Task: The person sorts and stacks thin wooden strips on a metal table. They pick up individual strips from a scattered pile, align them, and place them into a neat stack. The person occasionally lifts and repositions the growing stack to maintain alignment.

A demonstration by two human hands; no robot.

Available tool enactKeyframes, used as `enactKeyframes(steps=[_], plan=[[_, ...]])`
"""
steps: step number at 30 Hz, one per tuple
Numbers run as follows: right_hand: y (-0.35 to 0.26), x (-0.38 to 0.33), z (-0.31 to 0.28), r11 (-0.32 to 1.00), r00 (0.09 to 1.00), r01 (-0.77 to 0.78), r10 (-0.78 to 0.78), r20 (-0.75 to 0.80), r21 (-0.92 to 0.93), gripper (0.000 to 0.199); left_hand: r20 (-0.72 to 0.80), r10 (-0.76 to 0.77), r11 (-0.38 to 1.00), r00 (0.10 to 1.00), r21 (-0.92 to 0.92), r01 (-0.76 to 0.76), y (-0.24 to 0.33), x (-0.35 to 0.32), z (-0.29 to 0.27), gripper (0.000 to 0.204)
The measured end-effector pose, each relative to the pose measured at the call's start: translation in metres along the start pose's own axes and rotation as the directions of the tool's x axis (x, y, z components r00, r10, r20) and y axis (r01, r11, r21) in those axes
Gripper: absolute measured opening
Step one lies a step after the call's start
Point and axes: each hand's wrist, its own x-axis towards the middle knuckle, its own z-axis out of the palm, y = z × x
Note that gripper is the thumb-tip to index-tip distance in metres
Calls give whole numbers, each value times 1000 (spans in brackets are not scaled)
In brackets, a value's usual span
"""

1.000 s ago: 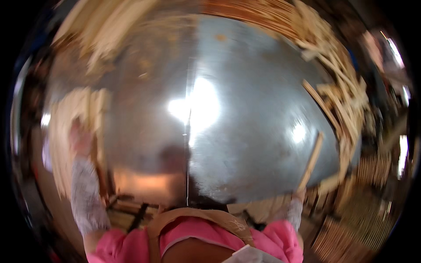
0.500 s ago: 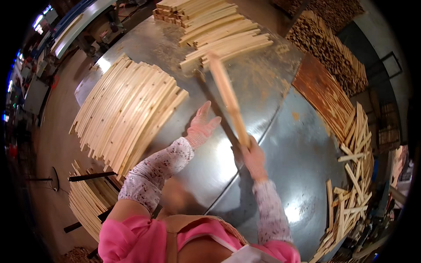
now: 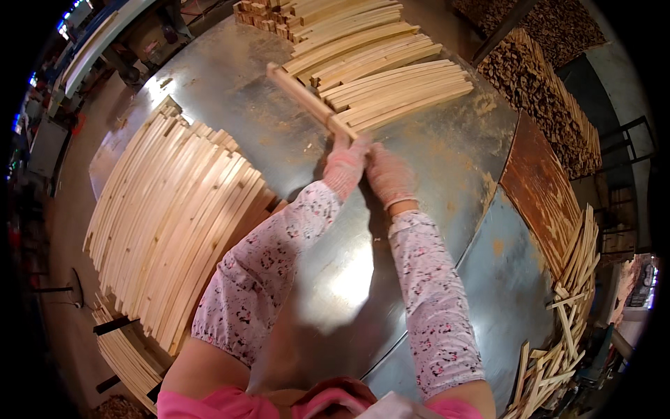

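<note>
Metal table [image 3: 436, 157], rack [image 3: 115, 325] of strips [image 3: 127, 356] alongside, left hand [image 3: 345, 169] around a stick [image 3: 300, 96], right hand [image 3: 391, 174] curled, grip unclear.

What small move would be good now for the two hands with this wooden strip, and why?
Probably turn the wooden strip parallel to the pale strips beyond the hands: it slants across their direction, and both the left hand and right hand are at its near end.

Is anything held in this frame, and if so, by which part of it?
A wooden strip, held at its near end, where the left hand and right hand come together. Each one's exact grip there cannot be told.
</note>
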Motion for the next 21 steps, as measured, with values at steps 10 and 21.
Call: enactKeyframes(steps=[10, 21], plan=[[115, 62, -38, 992, 992, 40, -54, -118, -118, 37, 41, 185, 982, 982, -50, -182, -16, 102, 72, 72], [197, -168, -43, 895, 936, -249, 321, -146, 370, 38, 14, 335, 636, 942, 734, -237, 7, 73, -3, 76]])
